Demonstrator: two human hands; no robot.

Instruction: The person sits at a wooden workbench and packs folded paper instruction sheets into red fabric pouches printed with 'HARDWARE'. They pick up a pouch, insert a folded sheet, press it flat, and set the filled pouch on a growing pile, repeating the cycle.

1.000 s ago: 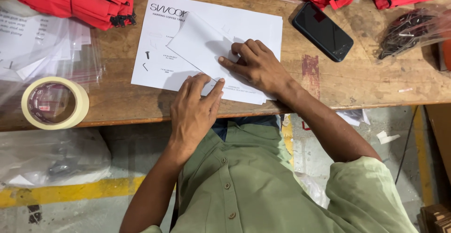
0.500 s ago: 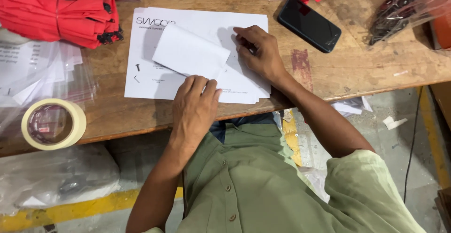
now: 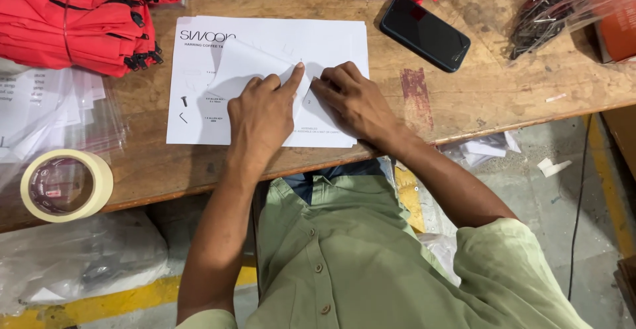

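1. Head view: the folded sheet (image 3: 255,70) lies in the upper middle of the frame, on top of a larger printed sheet (image 3: 331,44) on the wooden table (image 3: 490,97).
2. Your left hand (image 3: 262,113) lies flat on the folded sheet, fingers close together, with the forefinger stretched out and pressing the paper's edge. It grips nothing.
3. Your right hand (image 3: 354,100) sits just beside it, palm down, fingers slightly curled and pressing the paper. It pinches nothing either.
4. Risk: I judge that the fold could come out crooked if one hand lifts while the other pushes, because the top sheet can slide on the smooth one beneath.
5. Risk: pressing hard with one fingertip could wrinkle the paper away from the fold line.
6. Outward: a black phone (image 3: 424,32) lies in the upper right, well apart from both hands.
7. Red cloth bundles (image 3: 73,21) fill the upper left, near the printed sheet's corner; a sideways sweep could snag them.
8. A tape roll (image 3: 65,184) sits at the left edge, close to the table's front, where a nudge from your elbow could tip it off.
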